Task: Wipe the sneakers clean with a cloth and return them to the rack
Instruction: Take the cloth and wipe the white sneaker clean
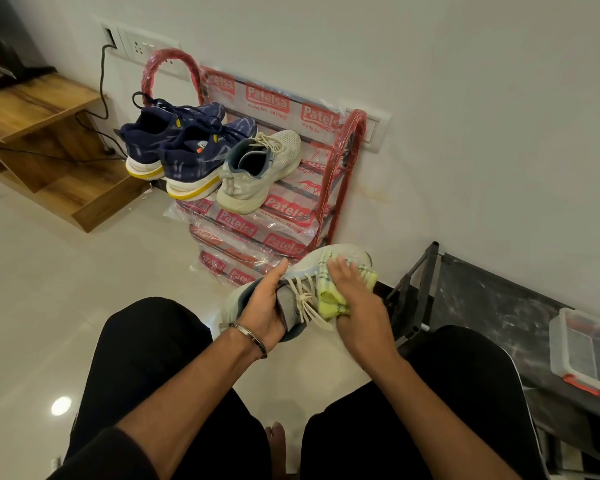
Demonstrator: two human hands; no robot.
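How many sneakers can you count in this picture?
4: two navy sneakers and one pale sneaker on the red rack's top shelf; another pale sneaker held by both hands. Lower shelves partly hidden.

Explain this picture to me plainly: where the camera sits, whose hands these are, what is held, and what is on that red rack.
There is no machine here. The single picture comes from a camera worn on a person's head, looking down past their knees at their own hands. The left hand grips a pale sneaker at its tongue and collar. The right hand presses a yellow-green cloth against the sneaker's upper to wipe it. Ahead, against the wall, stands a red shoe rack still in printed plastic wrap. Its top shelf carries a pair of navy sneakers and the matching pale sneaker.
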